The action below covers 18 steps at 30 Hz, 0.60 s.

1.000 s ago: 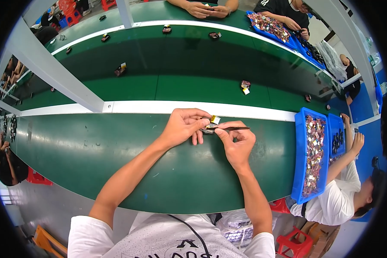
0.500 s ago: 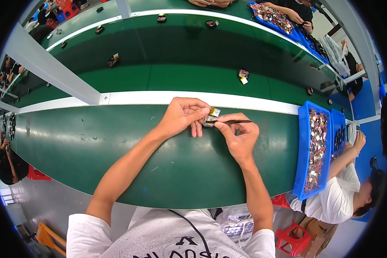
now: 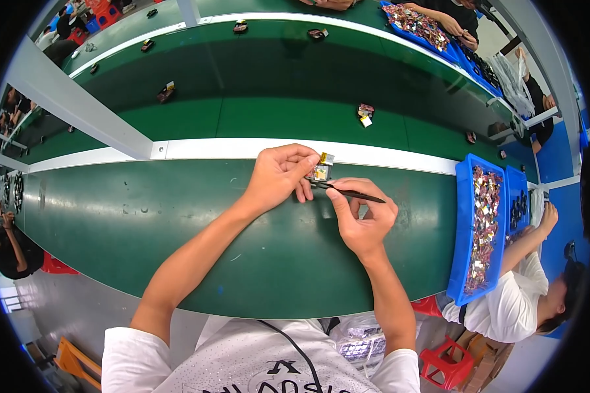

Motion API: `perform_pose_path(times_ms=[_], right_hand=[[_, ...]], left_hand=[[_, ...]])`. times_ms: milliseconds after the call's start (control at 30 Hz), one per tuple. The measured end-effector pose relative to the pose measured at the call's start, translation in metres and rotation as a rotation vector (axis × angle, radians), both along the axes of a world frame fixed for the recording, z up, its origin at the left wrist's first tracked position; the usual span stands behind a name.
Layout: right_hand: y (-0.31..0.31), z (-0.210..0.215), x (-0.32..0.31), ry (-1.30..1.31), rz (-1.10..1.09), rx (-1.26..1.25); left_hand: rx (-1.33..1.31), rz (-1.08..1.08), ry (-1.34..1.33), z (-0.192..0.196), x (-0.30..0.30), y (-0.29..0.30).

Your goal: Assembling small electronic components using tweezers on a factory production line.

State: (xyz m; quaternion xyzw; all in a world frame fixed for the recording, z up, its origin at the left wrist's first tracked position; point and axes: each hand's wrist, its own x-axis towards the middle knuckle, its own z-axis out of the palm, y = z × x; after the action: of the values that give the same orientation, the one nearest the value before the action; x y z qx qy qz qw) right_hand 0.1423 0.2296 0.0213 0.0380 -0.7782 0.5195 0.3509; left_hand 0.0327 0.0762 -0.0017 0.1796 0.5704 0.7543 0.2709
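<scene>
Between the thumb and fingers of my left hand (image 3: 283,173) is a small electronic assembly (image 3: 320,171), dark-cased, with a silver and yellow battery-like piece at its upper end. My right hand (image 3: 367,213) is closed round a pair of black tweezers (image 3: 357,194), held slanting. Their tips reach the lower edge of the assembly; whether they grip a part there is too small to tell. Both hands are above the green worktable (image 3: 210,262), close to its far white rail.
On the right of the table stands a blue bin (image 3: 462,229) of small wired parts, beside another blue bin (image 3: 516,203) with black pieces. Beyond the white rail (image 3: 210,147), a green conveyor belt (image 3: 275,118) carries scattered assemblies (image 3: 365,114). Co-workers sit around.
The tweezers have tilted, their back end lower, and my right hand has shifted slightly down. More of the assembly's inside shows. Assemblies on the belt have moved a little left.
</scene>
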Motion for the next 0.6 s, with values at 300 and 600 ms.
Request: perform_pose_path(times_ms=[300, 600], right_hand=[[0.011, -0.004, 0.002, -0.023, -0.092, 0.153], [0.026, -0.007, 0.005, -0.051, -0.090, 0.126]], left_hand=[[-0.055, 0.014, 0.022, 0.004, 0.005, 0.009], [-0.078, -0.012, 0.047, 0.005, 0.011, 0.022]])
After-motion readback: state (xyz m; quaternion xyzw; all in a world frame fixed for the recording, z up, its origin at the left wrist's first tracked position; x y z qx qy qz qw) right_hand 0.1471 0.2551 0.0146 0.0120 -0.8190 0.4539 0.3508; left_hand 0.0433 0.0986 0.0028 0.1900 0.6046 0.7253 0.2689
